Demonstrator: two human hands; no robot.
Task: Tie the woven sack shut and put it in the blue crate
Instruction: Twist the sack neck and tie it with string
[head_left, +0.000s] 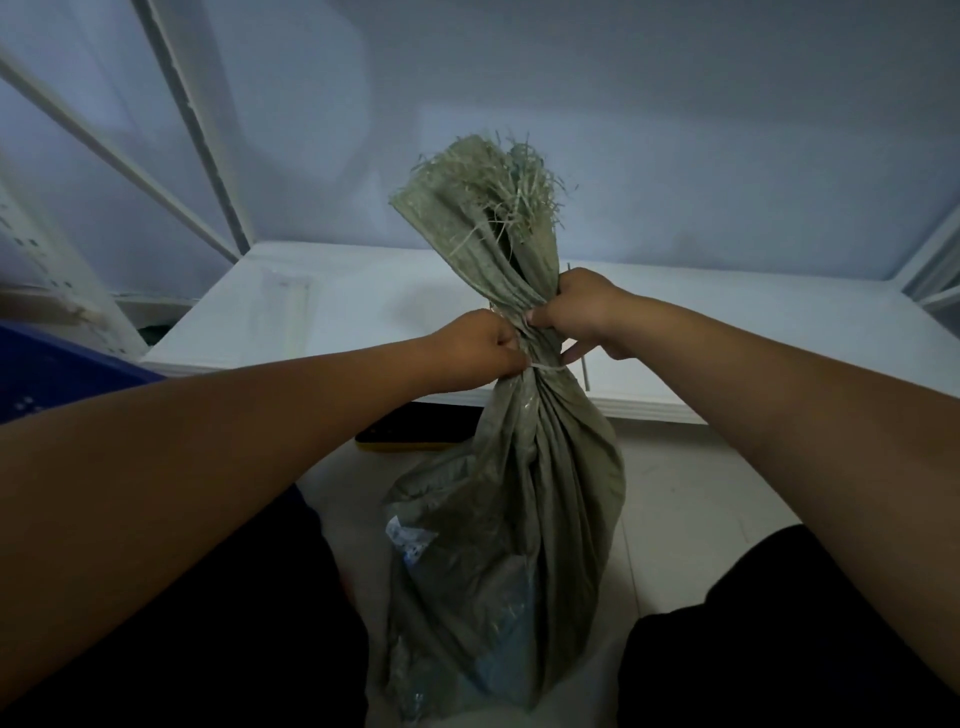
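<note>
Both hands' fingers (511, 343) closed around woven sack (519, 499) neck, seemingly.

Pale tiled floor (691, 499) carries the woven sack (498, 545), which I see standing upright on it. Behind it, a low white platform (374, 306). A dark, yellow-edged flat object (415, 434) lies on the floor at its foot.

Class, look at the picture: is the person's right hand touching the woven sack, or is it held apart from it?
Touching. The head view shows the right hand closed around the gathered neck of the woven sack, fingers pressed into the fabric just above the pale tie.
</note>
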